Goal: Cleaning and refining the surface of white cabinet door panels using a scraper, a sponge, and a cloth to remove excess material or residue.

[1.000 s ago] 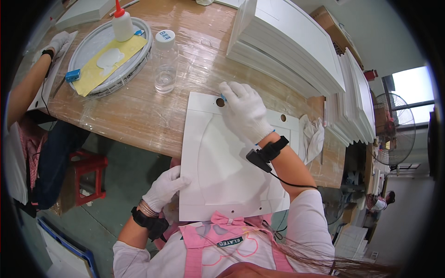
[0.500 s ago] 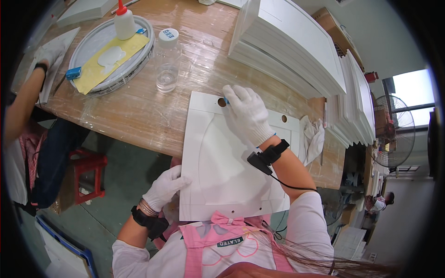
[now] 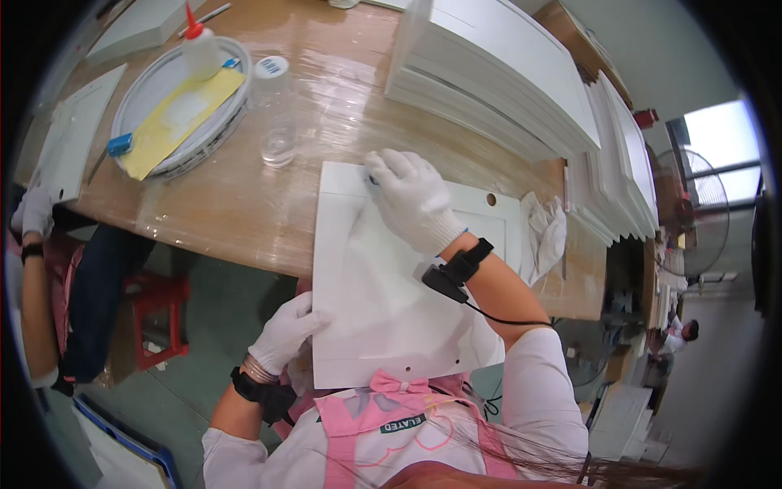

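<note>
A white panel point(image 3: 407, 285) with round holes lies at the table's front edge, its near end overhanging toward my body. My left hand point(image 3: 287, 330), in a white knit glove, is closed on the panel's left edge, thumb on top and the other fingers mostly hidden. My right hand point(image 3: 410, 200), gloved too, rests on the panel's far left part with bent fingers. A small dark-blue bit shows at its fingertips; the rest of that thing is hidden in the hand. One hole point(image 3: 491, 199) shows at the far right corner.
A round lid point(image 3: 167, 169) carries a yellow sheet point(image 3: 155, 147) with white paste and a red-tipped bottle point(image 3: 201, 57). Beside it stands a clear bottle point(image 3: 278, 122). Stacked white panels point(image 3: 513, 73) fill the back right, near a crumpled cloth point(image 3: 544, 232). A co-worker's gloved hand point(image 3: 34, 212) is at left.
My right hand has slid left along the panel's far end and now covers the far left hole. My left hand keeps its hold. The co-worker's hand has moved nearer the table's front edge.
</note>
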{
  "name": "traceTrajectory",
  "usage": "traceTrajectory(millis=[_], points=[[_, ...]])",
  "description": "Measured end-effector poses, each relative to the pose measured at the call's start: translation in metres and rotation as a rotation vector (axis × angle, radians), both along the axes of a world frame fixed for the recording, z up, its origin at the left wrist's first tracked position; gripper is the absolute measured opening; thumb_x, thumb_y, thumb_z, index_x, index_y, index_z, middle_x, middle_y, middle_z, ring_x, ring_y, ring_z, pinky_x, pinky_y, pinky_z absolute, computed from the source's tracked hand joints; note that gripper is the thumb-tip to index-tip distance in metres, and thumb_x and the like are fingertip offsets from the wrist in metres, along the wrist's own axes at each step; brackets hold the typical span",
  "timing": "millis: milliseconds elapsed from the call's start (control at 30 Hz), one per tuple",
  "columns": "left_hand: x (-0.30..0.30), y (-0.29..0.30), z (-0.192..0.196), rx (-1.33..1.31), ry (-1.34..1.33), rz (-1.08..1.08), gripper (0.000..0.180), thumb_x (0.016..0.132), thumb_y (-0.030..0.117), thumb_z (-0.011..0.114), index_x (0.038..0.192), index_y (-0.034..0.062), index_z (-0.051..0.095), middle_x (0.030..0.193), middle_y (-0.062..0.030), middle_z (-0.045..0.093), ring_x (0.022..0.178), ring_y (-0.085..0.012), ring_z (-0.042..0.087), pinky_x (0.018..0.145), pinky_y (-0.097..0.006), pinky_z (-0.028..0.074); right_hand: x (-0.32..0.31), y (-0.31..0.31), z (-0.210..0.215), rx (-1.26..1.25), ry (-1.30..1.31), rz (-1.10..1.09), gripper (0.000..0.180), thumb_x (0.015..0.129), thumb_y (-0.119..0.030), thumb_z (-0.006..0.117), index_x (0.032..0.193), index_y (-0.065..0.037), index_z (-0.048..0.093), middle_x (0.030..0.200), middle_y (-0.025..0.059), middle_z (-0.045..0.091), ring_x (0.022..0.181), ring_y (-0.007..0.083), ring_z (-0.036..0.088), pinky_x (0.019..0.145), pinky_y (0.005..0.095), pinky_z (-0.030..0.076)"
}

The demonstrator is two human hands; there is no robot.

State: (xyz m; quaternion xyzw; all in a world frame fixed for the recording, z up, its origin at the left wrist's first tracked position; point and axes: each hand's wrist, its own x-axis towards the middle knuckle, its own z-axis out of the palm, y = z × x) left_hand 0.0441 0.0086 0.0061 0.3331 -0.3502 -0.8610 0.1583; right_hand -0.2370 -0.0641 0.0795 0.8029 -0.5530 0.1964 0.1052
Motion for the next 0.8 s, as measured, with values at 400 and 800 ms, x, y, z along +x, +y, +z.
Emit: traceTrajectory(millis=[400, 800], points=[[-0.013, -0.007, 0.008, -0.189, -0.16, 0.152, 0.037, 0.1, 0.018, 0.056, 0.13, -0.0028, 0.054, 0.108, -0.005, 0.066, 0.087, -0.0109, 0.063, 0.079, -0.025, 0.052, 0.017, 0.044, 0.017, 0.396, -1.031, -0.034, 0.034, 0.092, -0.012, 0.066, 0.123, 0.0, 0.059, 0.101, 0.0083, 0.068, 0.089, 0.0196, 0.066, 0.079, 0.0304, 0.054], [-0.044, -0.006, 0.085, -0.651, -0.072, 0.409, 0.053, 0.09, -0.001, 0.064, 0.139, -0.0011, 0.044, 0.125, -0.0135, 0.06, 0.117, -0.023, 0.059, 0.099, -0.036, 0.05, 0.089, 0.095, 0.033, 1.118, -2.055, 0.265, 0.043, 0.105, -0.044, 0.045, 0.114, -0.005, 0.061, 0.096, 0.004, 0.063, 0.078, 0.0122, 0.058, 0.068, 0.0266, 0.051]])
